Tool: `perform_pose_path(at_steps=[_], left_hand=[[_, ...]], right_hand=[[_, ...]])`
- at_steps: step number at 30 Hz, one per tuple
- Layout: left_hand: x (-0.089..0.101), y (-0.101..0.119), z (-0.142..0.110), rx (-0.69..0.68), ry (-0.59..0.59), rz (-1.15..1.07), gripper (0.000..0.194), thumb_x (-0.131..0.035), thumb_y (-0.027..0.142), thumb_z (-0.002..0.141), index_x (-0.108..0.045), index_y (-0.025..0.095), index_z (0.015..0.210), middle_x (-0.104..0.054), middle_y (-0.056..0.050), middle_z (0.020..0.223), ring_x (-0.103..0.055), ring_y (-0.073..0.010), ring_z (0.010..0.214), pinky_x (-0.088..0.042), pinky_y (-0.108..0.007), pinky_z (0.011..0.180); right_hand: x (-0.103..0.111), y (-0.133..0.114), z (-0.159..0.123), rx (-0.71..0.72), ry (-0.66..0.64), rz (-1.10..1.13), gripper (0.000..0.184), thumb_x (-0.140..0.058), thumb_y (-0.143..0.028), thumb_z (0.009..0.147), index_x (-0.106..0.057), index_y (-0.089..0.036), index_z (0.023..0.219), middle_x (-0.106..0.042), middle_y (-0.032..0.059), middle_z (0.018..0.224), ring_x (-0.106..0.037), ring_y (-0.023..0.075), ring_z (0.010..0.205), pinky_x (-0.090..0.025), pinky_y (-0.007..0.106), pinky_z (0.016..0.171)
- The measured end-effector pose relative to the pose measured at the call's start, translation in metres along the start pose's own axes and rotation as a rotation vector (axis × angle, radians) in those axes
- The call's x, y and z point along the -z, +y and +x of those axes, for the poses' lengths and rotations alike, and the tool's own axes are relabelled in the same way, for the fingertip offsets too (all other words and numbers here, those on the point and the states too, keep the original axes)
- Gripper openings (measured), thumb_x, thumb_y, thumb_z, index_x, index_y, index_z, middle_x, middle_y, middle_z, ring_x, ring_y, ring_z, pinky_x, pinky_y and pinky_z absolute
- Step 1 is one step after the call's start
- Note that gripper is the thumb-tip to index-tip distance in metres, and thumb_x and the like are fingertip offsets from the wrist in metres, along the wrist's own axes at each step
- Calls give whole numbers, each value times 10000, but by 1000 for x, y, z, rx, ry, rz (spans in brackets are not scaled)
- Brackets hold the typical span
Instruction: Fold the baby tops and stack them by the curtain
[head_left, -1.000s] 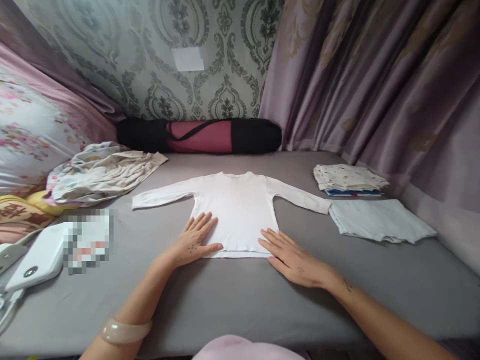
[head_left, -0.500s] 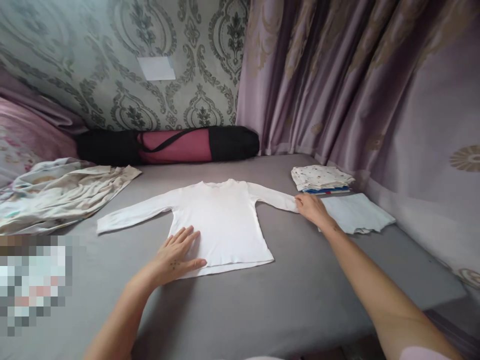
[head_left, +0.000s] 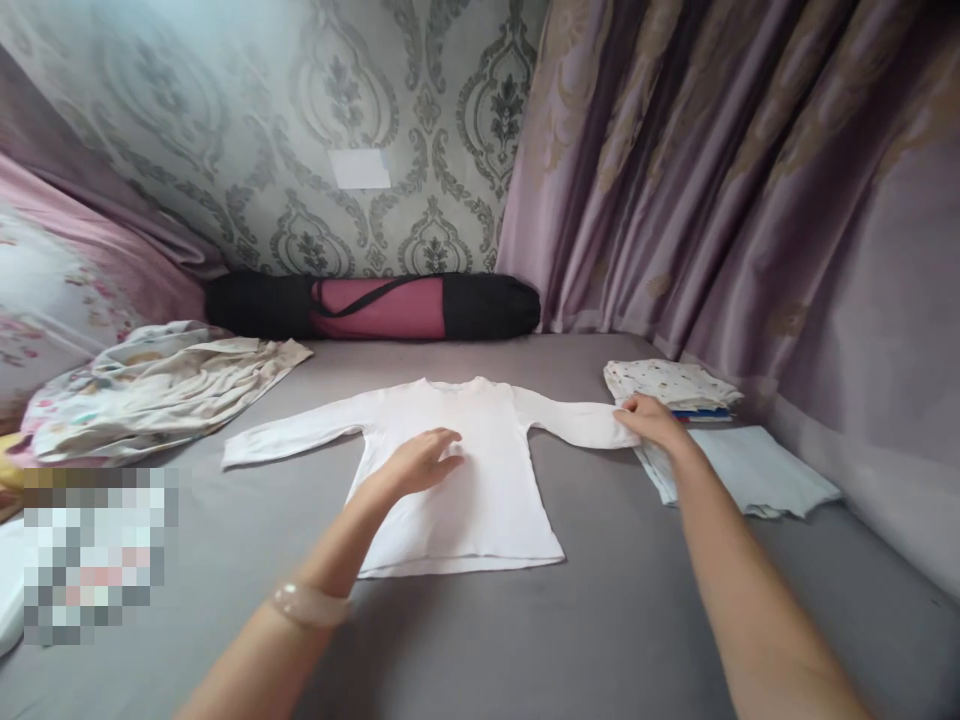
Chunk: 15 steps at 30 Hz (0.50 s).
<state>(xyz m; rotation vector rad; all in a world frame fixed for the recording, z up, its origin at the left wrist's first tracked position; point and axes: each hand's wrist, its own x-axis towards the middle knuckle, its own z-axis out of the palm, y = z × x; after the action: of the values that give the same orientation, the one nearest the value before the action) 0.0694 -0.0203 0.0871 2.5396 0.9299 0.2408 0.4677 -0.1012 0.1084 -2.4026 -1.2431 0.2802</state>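
Observation:
A white long-sleeved shirt (head_left: 495,490) lies spread flat on the grey sheet, its neck toward the wall and both sleeves out to the sides. My right hand (head_left: 651,422) pinches the cuff of the right-side sleeve, thumb and fingers closed on it. Over the middle of the shirt is my left hand (head_left: 427,460), fingers slightly bent with a gap between thumb and forefinger, holding nothing. Whether it touches the cloth I cannot tell. The left-side sleeve (head_left: 292,437) lies stretched out, untouched.
Behind my right hand sits a stack of folded patterned clothes (head_left: 675,385), with a folded pale blue cloth (head_left: 761,470) nearer. Rumpled clothes (head_left: 172,385) lie at the left. A long black and maroon bag (head_left: 382,308) rests against the wall. Curtains (head_left: 600,180) hang at the right.
My left hand has left the shirt's lower left hem and moved up and right over its middle. My right hand still holds the cuff, and that sleeve now lies straighter. The view has shifted slightly.

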Motion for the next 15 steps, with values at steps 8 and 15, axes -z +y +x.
perform_pose_path(at_steps=[8, 15], left_hand=[[-34, 5, 103, -106, 152, -113, 459, -485, 321, 884, -508, 143, 1307, -532, -149, 1376, -497, -259, 1270, -382, -394, 1085], [-46, 9, 150, -105, 29, -68, 566, -491, 349, 893, -396, 151, 1415, -389, -157, 1500, -311, -268, 1416, -276, -431, 1155]], right_hand=[[8, -26, 13, -166, 121, 1147, 289, -769, -213, 597, -702, -175, 875, -618, -44, 579, -543, 107, 477, -399, 193, 423], [-15, -47, 25, -176, 117, 1456, 251, -821, -245, 620, -604, -191, 733, -615, -46, 553, -652, 162, 597, -549, 257, 546]])
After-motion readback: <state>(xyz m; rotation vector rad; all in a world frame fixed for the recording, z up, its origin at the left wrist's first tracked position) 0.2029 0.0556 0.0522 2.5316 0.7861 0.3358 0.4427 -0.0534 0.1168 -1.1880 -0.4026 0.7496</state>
